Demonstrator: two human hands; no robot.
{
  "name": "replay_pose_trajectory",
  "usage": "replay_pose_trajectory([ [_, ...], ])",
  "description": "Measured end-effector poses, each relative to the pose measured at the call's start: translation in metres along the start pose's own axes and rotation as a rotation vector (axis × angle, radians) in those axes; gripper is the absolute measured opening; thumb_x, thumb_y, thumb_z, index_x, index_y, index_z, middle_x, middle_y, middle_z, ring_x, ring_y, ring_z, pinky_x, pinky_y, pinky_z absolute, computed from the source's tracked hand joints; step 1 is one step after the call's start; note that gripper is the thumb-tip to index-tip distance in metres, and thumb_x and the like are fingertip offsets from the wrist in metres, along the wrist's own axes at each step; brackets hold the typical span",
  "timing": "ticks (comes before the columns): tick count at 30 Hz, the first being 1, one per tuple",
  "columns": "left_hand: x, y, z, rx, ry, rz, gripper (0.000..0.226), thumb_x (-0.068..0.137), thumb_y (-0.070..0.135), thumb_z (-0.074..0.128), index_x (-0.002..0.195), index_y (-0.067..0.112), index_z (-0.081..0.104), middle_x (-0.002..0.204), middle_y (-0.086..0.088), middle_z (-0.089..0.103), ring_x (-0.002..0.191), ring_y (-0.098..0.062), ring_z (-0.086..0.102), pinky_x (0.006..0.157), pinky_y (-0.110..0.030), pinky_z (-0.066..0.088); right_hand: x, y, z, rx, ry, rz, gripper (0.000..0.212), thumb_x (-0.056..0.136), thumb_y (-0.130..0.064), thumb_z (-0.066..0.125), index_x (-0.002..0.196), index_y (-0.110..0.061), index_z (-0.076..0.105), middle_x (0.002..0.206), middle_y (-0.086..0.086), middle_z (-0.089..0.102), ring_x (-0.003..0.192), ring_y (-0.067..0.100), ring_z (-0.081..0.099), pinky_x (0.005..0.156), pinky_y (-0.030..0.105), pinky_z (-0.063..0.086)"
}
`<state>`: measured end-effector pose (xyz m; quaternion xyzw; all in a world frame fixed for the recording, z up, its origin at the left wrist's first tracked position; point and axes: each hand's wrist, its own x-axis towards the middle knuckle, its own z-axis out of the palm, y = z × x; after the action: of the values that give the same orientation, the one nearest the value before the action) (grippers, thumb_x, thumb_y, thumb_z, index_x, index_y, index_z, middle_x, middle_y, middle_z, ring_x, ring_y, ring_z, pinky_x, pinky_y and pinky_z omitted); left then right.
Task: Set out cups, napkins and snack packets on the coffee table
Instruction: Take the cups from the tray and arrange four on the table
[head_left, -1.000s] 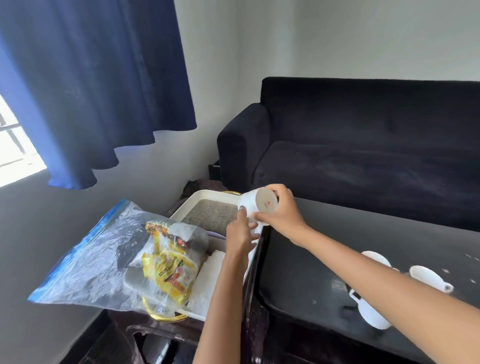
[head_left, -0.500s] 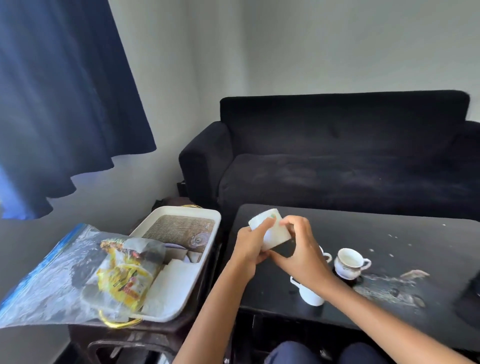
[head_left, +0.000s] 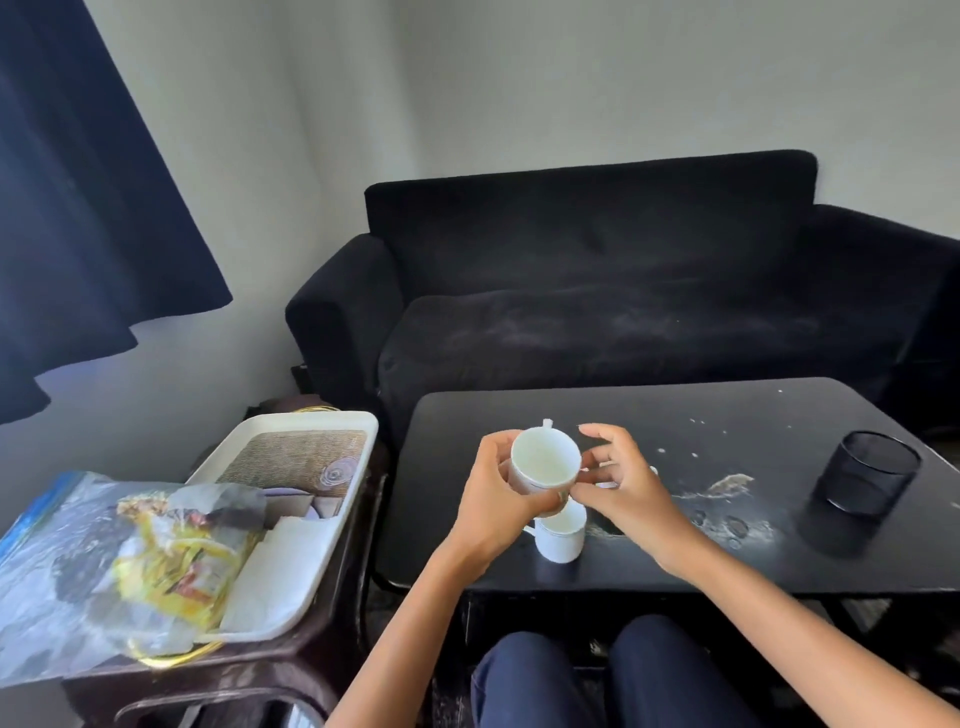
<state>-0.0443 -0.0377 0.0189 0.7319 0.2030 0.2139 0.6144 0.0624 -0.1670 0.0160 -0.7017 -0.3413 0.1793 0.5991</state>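
Two hands (head_left: 558, 488) around cup (head_left: 544, 462), perhaps above table edge (head_left: 675, 586)

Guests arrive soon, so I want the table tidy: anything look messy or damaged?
Yes. The coffee table has pale, patchy blotches and specks on its right half, beside the dark glass; residue or worn finish, I cannot tell.

Soft daylight from the left, dim dark sofa (head_left: 623, 291), slight motion blur, wide-angle bending at edges
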Motion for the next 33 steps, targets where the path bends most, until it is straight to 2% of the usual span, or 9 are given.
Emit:
replay_pose_trajectory([
  [5,-0.003,-0.002,0.010,0.042,-0.186,0.012,0.067,0.062,0.008,0.082,0.117,0.028,0.050,0.120,0.012,0.060,0.113,-0.005,0.057,0.094,-0.026,0.050,-0.015,0.013,-0.030,-0.099,-0.134,-0.009,0.059,0.074,-0.002,0.073,0.119,-0.036,0.055,0.105,-0.003,0.060,0.084,0.009,0.065,0.076,0.019,0.053],
  [9,-0.007,0.001,0.025,0.022,-0.286,0.005,0.066,0.059,0.010,0.077,0.117,0.028,0.051,0.124,0.009,0.058,0.111,-0.003,0.057,0.090,-0.017,0.047,-0.021,0.018,-0.043,-0.117,-0.157,0.031,0.070,0.056,-0.014,0.089,0.115,-0.034,0.057,0.109,-0.010,0.063,0.093,0.008,0.066,0.080,0.025,0.056],
  [14,-0.002,0.002,0.044,0.019,-0.346,-0.022,0.069,0.061,0.013,0.071,0.126,0.024,0.047,0.128,0.000,0.056,0.119,-0.014,0.054,0.099,-0.027,0.045,-0.022,0.025,-0.058,-0.144,-0.083,0.052,0.063,0.051,-0.014,0.091,0.102,-0.034,0.060,0.094,-0.016,0.069,0.084,-0.005,0.063,0.069,0.006,0.046],
  [19,0.011,-0.009,0.070,0.114,-0.386,-0.046,0.065,0.068,0.012,0.074,0.120,0.043,0.051,0.122,0.008,0.053,0.114,-0.002,0.051,0.096,-0.020,0.045,-0.029,0.050,-0.066,-0.106,0.063,0.095,0.056,0.051,-0.010,0.090,0.095,-0.032,0.063,0.091,-0.020,0.071,0.082,-0.005,0.065,0.068,0.006,0.046],
  [21,0.015,-0.017,0.079,0.219,-0.331,-0.012,0.063,0.070,0.018,0.080,0.122,0.042,0.053,0.124,0.004,0.050,0.117,-0.006,0.048,0.100,-0.025,0.043,-0.034,0.060,-0.061,-0.110,0.131,0.108,0.056,0.051,-0.008,0.090,0.093,-0.031,0.063,0.087,-0.022,0.072,0.079,-0.007,0.065,0.065,0.005,0.046],
  [23,0.022,-0.028,0.094,0.310,-0.296,-0.008,0.069,0.070,0.025,0.082,0.131,0.031,0.051,0.128,0.000,0.047,0.121,-0.017,0.045,0.105,-0.031,0.039,-0.035,0.075,-0.061,-0.113,0.185,0.144,0.055,0.051,-0.009,0.090,0.095,-0.029,0.063,0.084,-0.016,0.073,0.080,-0.005,0.065,0.066,0.008,0.047],
  [27,0.032,-0.050,0.112,0.275,-0.289,-0.095,0.081,0.074,0.022,0.081,0.142,0.021,0.038,0.129,0.010,0.050,0.118,-0.013,0.049,0.097,-0.016,0.039,-0.031,0.103,-0.059,-0.112,0.300,0.207,0.049,0.054,-0.009,0.088,0.089,-0.032,0.063,0.085,-0.015,0.071,0.079,-0.003,0.065,0.064,0.010,0.047],
  [30,0.040,-0.064,0.120,0.261,-0.296,-0.158,0.080,0.077,0.022,0.078,0.144,0.025,0.034,0.133,0.009,0.050,0.121,-0.010,0.048,0.098,-0.022,0.037,-0.025,0.122,-0.056,-0.136,0.365,0.248,0.047,0.058,-0.010,0.087,0.094,-0.027,0.062,0.088,-0.007,0.070,0.083,0.008,0.065,0.064,0.015,0.046],
  [33,0.046,-0.074,0.126,0.274,-0.313,-0.188,0.075,0.079,0.021,0.073,0.140,0.038,0.034,0.120,0.020,0.052,0.112,-0.001,0.047,0.088,-0.010,0.036,-0.019,0.136,-0.052,-0.165,0.385,0.300,0.052,0.061,-0.012,0.086,0.107,-0.017,0.062,0.098,0.002,0.067,0.089,0.017,0.064,0.076,0.031,0.052],
])
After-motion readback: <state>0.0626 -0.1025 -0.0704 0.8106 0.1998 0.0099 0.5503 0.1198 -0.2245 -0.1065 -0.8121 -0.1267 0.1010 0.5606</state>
